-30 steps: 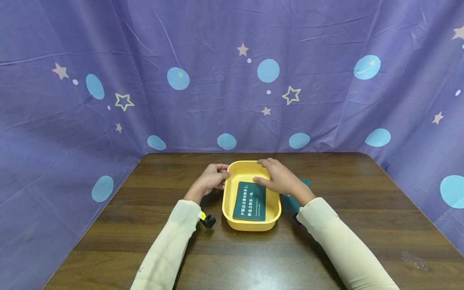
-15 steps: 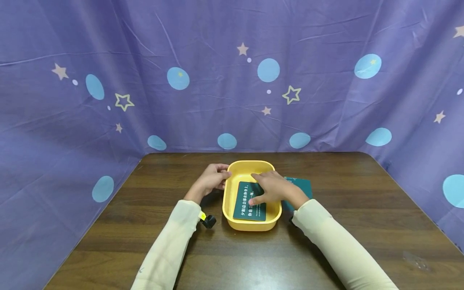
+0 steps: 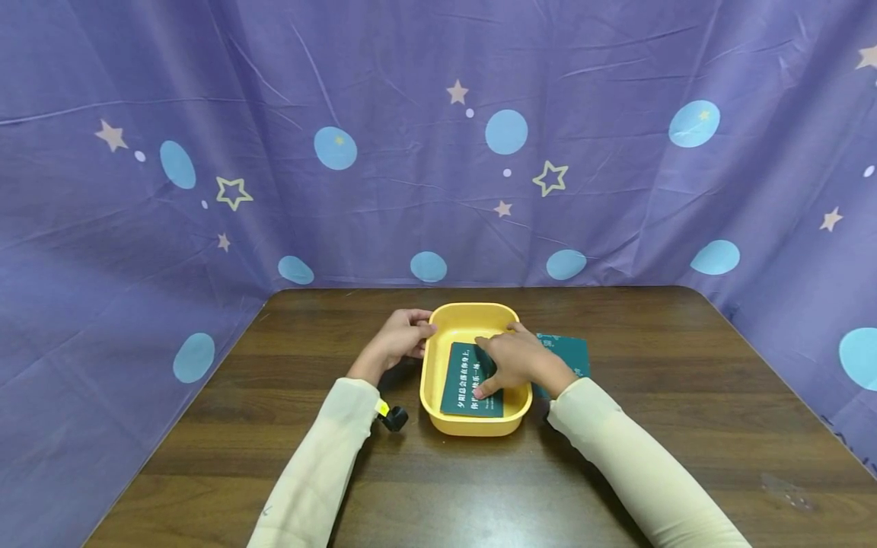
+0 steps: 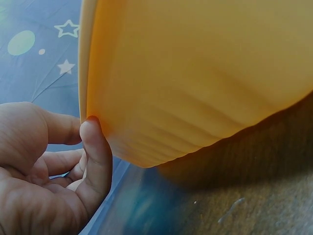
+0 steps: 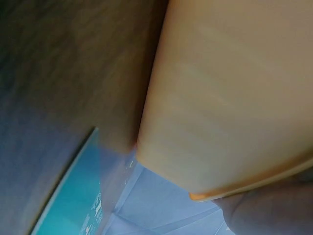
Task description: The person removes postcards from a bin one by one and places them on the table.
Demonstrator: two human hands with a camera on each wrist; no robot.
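A yellow plastic bin (image 3: 473, 428) sits mid-table, its rim pinched at the far left by the thumb and fingers of my left hand (image 3: 397, 337). The left wrist view shows this pinch close up, against the bin's outer wall (image 4: 195, 73). Inside the bin lies a dark teal booklet or card (image 3: 460, 380) with white writing. My right hand (image 3: 517, 358) reaches over the bin's right rim, fingers and thumb spread over the card. In the right wrist view the bin's wall hides most of that hand (image 5: 274, 210).
A second teal card or booklet (image 3: 570, 354) lies on the wooden table (image 3: 658, 426) right of the bin, partly behind the right wrist. A small transparent scrap (image 3: 786, 491) is near the right edge. A purple patterned curtain (image 3: 390, 213) hangs behind.
My right hand has moved from the bin's far right rim down and toward me, over the card inside. The left hand and the bin have stayed put. More of the second card shows.
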